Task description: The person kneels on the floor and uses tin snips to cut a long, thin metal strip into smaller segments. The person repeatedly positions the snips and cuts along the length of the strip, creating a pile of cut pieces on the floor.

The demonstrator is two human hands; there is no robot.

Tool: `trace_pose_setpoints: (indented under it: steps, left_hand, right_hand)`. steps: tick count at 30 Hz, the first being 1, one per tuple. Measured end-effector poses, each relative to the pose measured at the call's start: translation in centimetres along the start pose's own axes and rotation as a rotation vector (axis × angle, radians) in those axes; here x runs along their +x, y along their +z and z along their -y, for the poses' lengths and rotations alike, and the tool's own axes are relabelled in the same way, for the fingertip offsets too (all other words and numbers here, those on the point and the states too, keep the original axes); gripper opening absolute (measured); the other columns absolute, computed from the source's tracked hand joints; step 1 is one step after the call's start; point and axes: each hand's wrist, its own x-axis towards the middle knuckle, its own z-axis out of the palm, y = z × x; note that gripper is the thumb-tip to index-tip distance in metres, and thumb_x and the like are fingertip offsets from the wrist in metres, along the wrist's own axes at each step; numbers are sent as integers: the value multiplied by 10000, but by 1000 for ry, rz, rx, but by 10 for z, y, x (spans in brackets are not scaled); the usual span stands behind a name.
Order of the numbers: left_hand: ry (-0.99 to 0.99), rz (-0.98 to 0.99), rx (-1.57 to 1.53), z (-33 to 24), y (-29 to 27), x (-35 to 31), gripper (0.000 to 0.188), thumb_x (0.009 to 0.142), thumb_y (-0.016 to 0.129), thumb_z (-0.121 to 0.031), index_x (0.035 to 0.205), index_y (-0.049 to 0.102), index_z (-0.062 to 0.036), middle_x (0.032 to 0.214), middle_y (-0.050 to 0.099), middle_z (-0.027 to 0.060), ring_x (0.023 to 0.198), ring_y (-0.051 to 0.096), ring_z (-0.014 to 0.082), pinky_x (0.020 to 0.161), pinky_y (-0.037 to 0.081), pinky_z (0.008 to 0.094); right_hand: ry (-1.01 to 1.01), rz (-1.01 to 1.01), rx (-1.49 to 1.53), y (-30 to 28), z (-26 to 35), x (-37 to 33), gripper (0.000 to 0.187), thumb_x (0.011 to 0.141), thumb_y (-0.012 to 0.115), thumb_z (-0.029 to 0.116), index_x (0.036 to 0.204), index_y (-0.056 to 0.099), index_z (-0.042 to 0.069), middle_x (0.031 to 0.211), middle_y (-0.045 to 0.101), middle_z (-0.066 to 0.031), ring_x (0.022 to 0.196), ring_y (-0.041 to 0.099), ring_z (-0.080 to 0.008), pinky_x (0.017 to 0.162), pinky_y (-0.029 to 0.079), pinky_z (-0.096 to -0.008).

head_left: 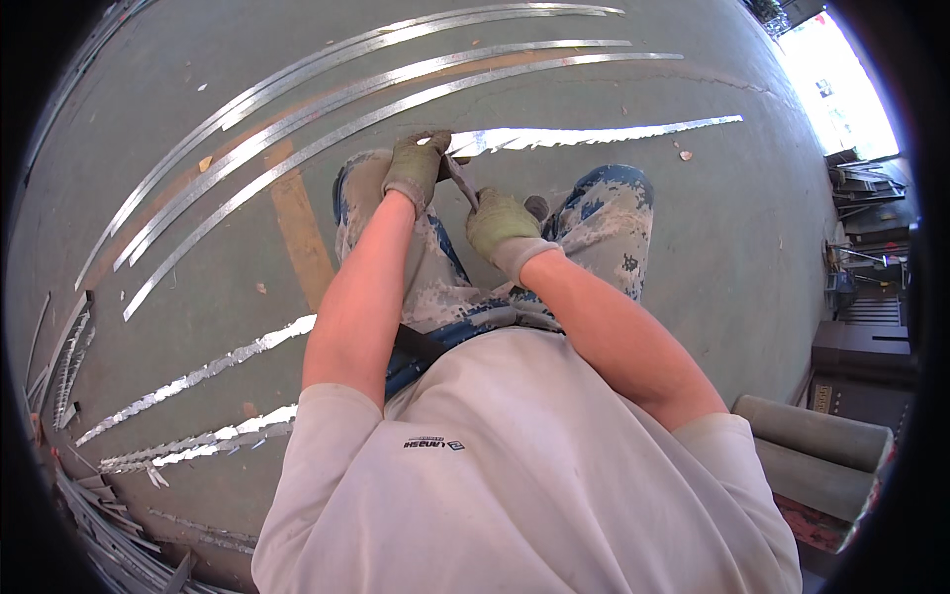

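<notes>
A shiny metal strip (584, 137) with a jagged lower edge stretches to the right above my knees. Its left end is in my gloved left hand (418, 166), closed round it. My gloved right hand (503, 228) grips a dark hand tool (461, 182), like pliers or snips, just below and right of the left hand. The tool's head reaches up to the strip's left end beside my left fingers; its jaws are too hidden to tell whether they bite the metal. Both gloves are greenish and knitted.
Long, smooth metal strips (371, 112) lie on the grey floor ahead. Crinkled, jagged strips (203, 376) lie at my left, near piled metal lengths (109, 525). A brown board (302, 238) lies by my left knee. Rolled material (816, 455) and racks (871, 262) stand right.
</notes>
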Motion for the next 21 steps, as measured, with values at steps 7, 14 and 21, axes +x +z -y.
trace_pose_setpoints:
  steps: [7, 14, 21]
  left_hand:
    - [-45, 0, 35, -4, 4, -5, 344, 1010, 673, -117, 1284, 588, 73, 1147, 704, 213, 890, 762, 366, 689, 654, 388]
    - [-55, 98, 75, -7, -4, -8, 370, 1058, 620, -245, 1277, 629, 53, 1138, 723, 177, 911, 766, 291, 718, 657, 334]
    - [-91, 102, 98, -18, 4, -23, 405, 1075, 590, -327, 1271, 651, 22, 1162, 720, 164, 952, 755, 270, 745, 645, 319]
  right_hand:
    - [-93, 61, 72, 32, -46, 18, 374, 1002, 562, 296, 1274, 631, 49, 1140, 734, -224, 1044, 725, -384, 894, 571, -491]
    - [280, 332, 1251, 22, -86, 9, 258, 1014, 637, 196, 1208, 575, 38, 960, 720, -162, 691, 689, -274, 572, 558, -429]
    - [288, 289, 1479, 18, -105, 32, 220, 1021, 654, 196, 1178, 598, 52, 916, 716, -142, 669, 685, -258, 588, 574, -416]
